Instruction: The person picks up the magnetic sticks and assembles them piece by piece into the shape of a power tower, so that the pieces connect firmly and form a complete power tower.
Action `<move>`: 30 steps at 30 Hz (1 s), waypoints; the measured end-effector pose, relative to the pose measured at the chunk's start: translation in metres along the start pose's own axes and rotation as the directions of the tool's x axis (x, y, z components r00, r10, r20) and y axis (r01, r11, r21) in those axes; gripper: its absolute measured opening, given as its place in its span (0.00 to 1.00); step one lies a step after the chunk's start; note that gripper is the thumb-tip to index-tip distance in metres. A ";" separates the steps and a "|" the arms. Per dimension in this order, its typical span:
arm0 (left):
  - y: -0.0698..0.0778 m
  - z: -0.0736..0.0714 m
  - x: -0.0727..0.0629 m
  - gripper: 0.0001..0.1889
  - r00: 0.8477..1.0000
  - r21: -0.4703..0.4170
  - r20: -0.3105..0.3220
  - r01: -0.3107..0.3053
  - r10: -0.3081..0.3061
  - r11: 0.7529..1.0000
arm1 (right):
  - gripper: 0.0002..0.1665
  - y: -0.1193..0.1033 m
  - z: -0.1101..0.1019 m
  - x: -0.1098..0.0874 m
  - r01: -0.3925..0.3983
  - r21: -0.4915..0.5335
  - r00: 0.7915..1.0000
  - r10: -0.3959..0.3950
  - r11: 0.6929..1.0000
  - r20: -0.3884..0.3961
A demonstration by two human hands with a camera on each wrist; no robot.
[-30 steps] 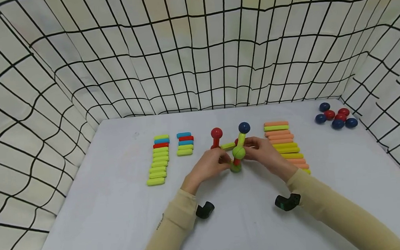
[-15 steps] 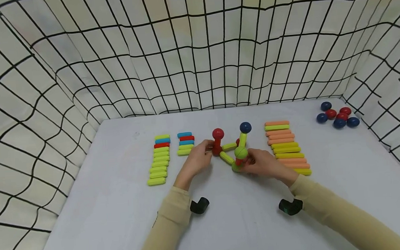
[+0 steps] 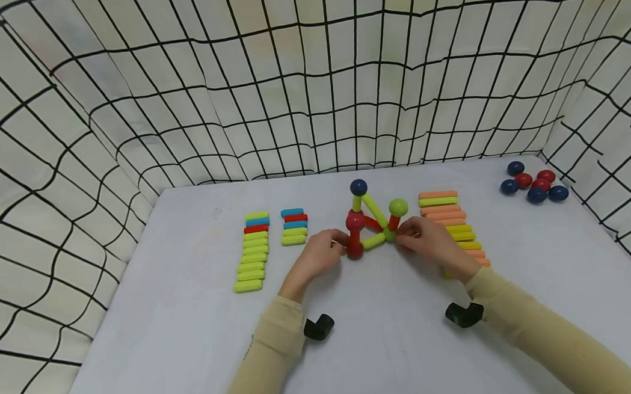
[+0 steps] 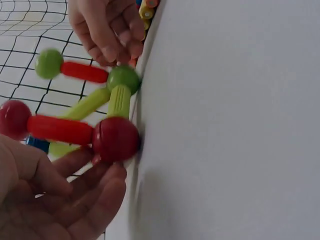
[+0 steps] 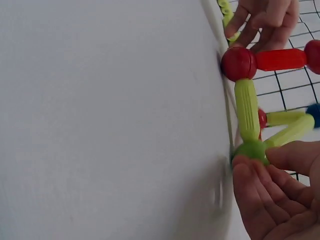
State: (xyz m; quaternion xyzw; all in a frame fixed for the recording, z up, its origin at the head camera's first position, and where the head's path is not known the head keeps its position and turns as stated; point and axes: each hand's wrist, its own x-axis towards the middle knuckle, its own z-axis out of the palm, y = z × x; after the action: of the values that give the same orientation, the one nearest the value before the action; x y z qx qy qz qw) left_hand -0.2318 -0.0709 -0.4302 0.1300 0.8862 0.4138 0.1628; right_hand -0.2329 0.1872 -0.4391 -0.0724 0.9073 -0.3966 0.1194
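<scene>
1. Since the earlier frame, the ball-and-rod model (image 3: 375,210) has turned on the white table (image 3: 357,351) – its blue ball (image 3: 358,187) now stands at the back left.
2. Left hand (image 3: 320,252): relaxed fingertips touch the lower red ball (image 4: 116,139), the thumb apart from it.
3. Right hand (image 3: 435,244): thumb and fingers pinch the lower green ball (image 5: 250,152).
4. The model stands between the hands – short rods (image 3: 255,243) to its left, long rods (image 3: 437,194) to its right, loose balls (image 3: 536,195) at far right.
</scene>
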 end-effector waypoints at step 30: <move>-0.006 -0.009 0.029 0.27 0.994 -0.156 -0.106 -0.047 0.030 0.987 | 0.14 0.067 -0.080 -0.102 0.353 -0.272 0.935 -0.344 0.895 0.081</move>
State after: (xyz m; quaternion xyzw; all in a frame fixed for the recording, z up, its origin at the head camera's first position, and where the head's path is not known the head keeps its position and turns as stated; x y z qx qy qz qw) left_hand -0.2629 -0.0705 -0.4348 0.1123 0.8551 0.4921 0.1186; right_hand -0.1595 0.3119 -0.4200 -0.2560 0.9249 -0.2769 0.0489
